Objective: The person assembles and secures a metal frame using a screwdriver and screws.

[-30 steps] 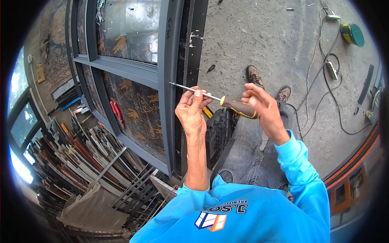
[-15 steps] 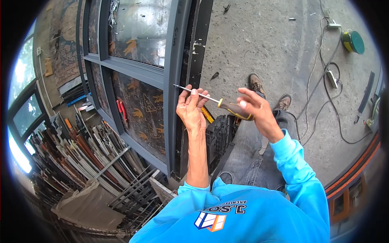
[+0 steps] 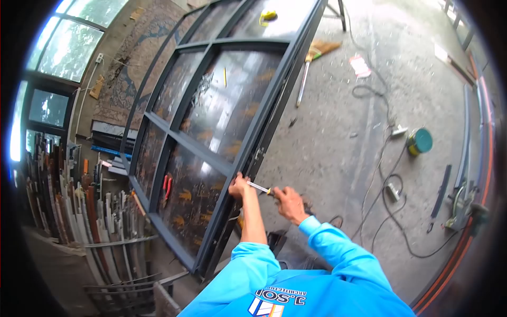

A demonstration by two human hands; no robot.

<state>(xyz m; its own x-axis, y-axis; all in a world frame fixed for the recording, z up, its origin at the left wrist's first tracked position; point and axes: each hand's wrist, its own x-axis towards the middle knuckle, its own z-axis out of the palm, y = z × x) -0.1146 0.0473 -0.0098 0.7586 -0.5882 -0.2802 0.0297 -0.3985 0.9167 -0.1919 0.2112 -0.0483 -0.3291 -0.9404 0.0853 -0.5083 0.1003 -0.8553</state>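
Note:
A large dark grey metal frame (image 3: 214, 232) with several panes lies tilted to my left. My right hand (image 3: 289, 205) is closed round the handle of a screwdriver (image 3: 259, 187), whose shaft points left at the frame's outer side. My left hand (image 3: 239, 186) rests at the frame's edge by the screwdriver's tip, fingers curled together. What they pinch there is hidden. Red-handled pliers (image 3: 167, 187) lie within the nearest pane area. Farther up the frame are a yellow pencil (image 3: 225, 77) and a yellow tape measure (image 3: 268, 17).
To the right, cables and a power strip (image 3: 392, 192) lie on the concrete floor near a green-topped bucket (image 3: 421, 141). A broom (image 3: 304, 79) lies beyond the frame's far side. Long metal profiles (image 3: 97, 211) stand packed at left, near a patterned carpet (image 3: 138, 58).
My view has lifted and shifted, showing more of the frame and floor. The screwdriver's tip is now at the frame's side, and my right hand has closed round its handle.

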